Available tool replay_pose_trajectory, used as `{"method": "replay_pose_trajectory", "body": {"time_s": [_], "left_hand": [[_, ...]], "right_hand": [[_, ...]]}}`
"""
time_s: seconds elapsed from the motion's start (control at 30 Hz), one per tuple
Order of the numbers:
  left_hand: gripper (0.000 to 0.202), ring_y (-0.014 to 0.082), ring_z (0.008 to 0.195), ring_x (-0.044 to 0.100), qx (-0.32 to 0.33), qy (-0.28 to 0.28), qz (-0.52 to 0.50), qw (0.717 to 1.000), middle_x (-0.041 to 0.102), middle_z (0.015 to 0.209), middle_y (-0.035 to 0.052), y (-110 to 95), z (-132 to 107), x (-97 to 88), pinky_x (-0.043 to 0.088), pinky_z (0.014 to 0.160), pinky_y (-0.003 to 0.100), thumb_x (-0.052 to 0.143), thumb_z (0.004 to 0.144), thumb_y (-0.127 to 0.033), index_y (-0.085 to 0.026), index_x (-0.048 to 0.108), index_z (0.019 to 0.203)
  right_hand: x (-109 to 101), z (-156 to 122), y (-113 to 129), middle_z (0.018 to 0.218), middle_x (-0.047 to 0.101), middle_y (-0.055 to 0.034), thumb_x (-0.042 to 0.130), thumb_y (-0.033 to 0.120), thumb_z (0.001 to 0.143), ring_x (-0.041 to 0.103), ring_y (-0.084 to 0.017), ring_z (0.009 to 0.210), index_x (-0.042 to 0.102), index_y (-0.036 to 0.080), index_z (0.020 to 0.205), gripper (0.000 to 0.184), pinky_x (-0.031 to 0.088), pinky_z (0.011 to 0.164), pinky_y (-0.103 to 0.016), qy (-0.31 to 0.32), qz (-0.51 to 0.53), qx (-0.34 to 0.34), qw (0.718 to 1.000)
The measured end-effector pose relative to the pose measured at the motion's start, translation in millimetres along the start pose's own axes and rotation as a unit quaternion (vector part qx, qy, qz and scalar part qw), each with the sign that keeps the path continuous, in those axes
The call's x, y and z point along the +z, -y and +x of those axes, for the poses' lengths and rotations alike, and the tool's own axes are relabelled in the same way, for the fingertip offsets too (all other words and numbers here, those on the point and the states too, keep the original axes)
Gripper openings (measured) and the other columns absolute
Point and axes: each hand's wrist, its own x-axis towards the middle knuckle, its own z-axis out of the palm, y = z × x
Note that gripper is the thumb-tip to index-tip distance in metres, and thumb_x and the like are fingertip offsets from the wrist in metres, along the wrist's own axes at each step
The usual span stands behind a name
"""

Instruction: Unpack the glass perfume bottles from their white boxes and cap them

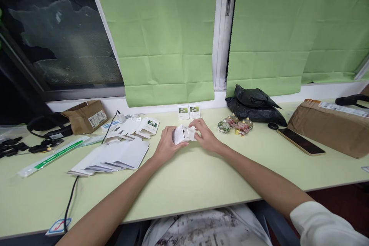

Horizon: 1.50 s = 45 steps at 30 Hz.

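Note:
Just above the middle of the table, my left hand [167, 144] is wrapped round a small white cardboard box [180, 135] with fine print on one side. The fingers of my right hand [205, 135] pinch the flaps at the box's right end; that end looks open, and what is inside I cannot make out. Beyond my hands, two small white boxes [188, 112] with green pictures stand side by side against the wall. Left of my left hand lie flattened white box blanks [118, 155] in an overlapping stack, with more white cartons [144, 127] behind them.
Clear packs of colourful baubles [235, 124] sit right of my hands, before a black plastic bag [255, 103]. Farther right are a phone [301, 142] and a big brown parcel [331, 127]. At left are an open cardboard box [85, 117], a green-striped plastic sleeve [54, 156] and a black cable [72, 196].

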Motion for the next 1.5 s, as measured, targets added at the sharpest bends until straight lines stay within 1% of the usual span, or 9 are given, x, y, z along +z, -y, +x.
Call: {"method": "replay_pose_trajectory", "body": {"time_s": [0.1, 0.23, 0.33, 0.43, 0.53, 0.63, 0.73, 1.03, 1.5], "left_hand": [[0.074, 0.0311, 0.122, 0.053, -0.020, -0.018, 0.000, 1.000, 0.054, 0.128, 0.0101, 3.6, 0.1, 2.8, 0.047, 0.101, 0.044, 0.080, 0.079, -0.063, -0.024, 0.047, 0.132], [0.075, 0.0319, 0.122, 0.054, -0.033, -0.043, 0.017, 0.998, 0.056, 0.127, 0.0103, 9.9, 1.2, 7.6, 0.046, 0.101, 0.046, 0.080, 0.078, -0.063, -0.023, 0.048, 0.133], [0.075, 0.0324, 0.120, 0.054, -0.034, -0.054, 0.035, 0.997, 0.057, 0.126, 0.0101, 11.2, 1.4, 8.5, 0.047, 0.100, 0.046, 0.081, 0.077, -0.065, -0.024, 0.050, 0.132], [0.074, 0.0322, 0.117, 0.055, 0.006, -0.049, 0.071, 0.996, 0.058, 0.126, 0.0104, 7.4, 0.7, 5.7, 0.048, 0.098, 0.046, 0.080, 0.077, -0.066, -0.024, 0.052, 0.130], [0.074, 0.0328, 0.113, 0.055, 0.053, -0.040, 0.122, 0.990, 0.059, 0.125, 0.0112, 3.1, 0.4, 1.9, 0.048, 0.095, 0.047, 0.080, 0.077, -0.066, -0.024, 0.053, 0.131], [0.074, 0.0351, 0.114, 0.055, 0.080, -0.039, 0.168, 0.982, 0.060, 0.126, 0.0131, 2.3, 0.9, 0.2, 0.048, 0.095, 0.049, 0.081, 0.076, -0.064, -0.023, 0.054, 0.131], [0.074, 0.0367, 0.115, 0.055, 0.102, -0.031, 0.201, 0.974, 0.060, 0.127, 0.0147, 2.2, 0.8, 1.0, 0.047, 0.096, 0.050, 0.083, 0.076, -0.062, -0.022, 0.054, 0.132], [0.074, 0.0364, 0.116, 0.056, 0.126, -0.027, 0.198, 0.972, 0.061, 0.127, 0.0155, -4.0, -1.3, 2.1, 0.047, 0.095, 0.049, 0.079, 0.078, -0.066, -0.021, 0.055, 0.132], [0.069, 0.0367, 0.116, 0.056, 0.145, -0.039, 0.222, 0.963, 0.061, 0.127, 0.0163, -4.9, -1.3, 0.6, 0.046, 0.097, 0.050, 0.076, 0.083, -0.064, -0.022, 0.056, 0.134]], "right_hand": [[1.1, -3.5, 12.4, 0.135, 0.058, -0.0089, 0.043, 0.008, 0.092, 0.047, -0.026, 0.131, 0.065, 0.025, 0.114, 0.036, 0.040, 0.113, -0.046, -0.004, -0.090, -0.074, 0.993], [3.4, -3.1, 16.8, 0.119, 0.068, -0.0069, 0.048, 0.014, 0.098, 0.052, -0.025, 0.124, 0.068, 0.023, 0.096, 0.021, 0.040, 0.110, -0.043, -0.015, -0.062, -0.082, 0.995], [5.6, -0.4, 11.4, 0.101, 0.072, -0.0060, 0.051, 0.026, 0.103, 0.055, -0.024, 0.115, 0.063, 0.022, 0.069, 0.036, 0.042, 0.104, -0.040, -0.022, -0.025, -0.074, 0.997], [7.4, 2.4, 1.1, 0.083, 0.073, -0.0053, 0.058, 0.032, 0.101, 0.055, -0.025, 0.109, 0.060, 0.022, 0.059, 0.043, 0.042, 0.099, -0.038, -0.027, -0.016, -0.023, 0.999], [7.8, 4.3, -11.6, 0.074, 0.069, -0.0033, 0.065, 0.036, 0.094, 0.059, -0.023, 0.096, 0.062, 0.021, 0.060, 0.038, 0.044, 0.089, -0.034, 0.016, 0.027, 0.054, 0.998], [9.2, 4.4, -23.4, 0.082, 0.068, 0.0001, 0.078, 0.041, 0.082, 0.057, -0.017, 0.079, 0.069, 0.019, 0.083, 0.024, 0.044, 0.077, -0.029, 0.063, 0.111, 0.113, 0.985], [14.9, 3.3, -31.3, 0.089, 0.067, 0.0004, 0.081, 0.047, 0.078, 0.054, -0.015, 0.076, 0.069, 0.019, 0.100, 0.038, 0.043, 0.072, -0.027, 0.065, 0.173, 0.138, 0.973], [24.4, 2.9, -41.4, 0.083, 0.066, -0.0007, 0.077, 0.063, 0.080, 0.057, -0.015, 0.076, 0.065, 0.017, 0.088, 0.048, 0.043, 0.072, -0.028, 0.065, 0.243, 0.167, 0.953], [16.9, 2.9, -44.6, 0.077, 0.066, -0.0015, 0.075, 0.051, 0.083, 0.056, -0.014, 0.072, 0.067, 0.016, 0.082, 0.035, 0.040, 0.067, -0.026, 0.131, 0.235, 0.185, 0.945]]}}
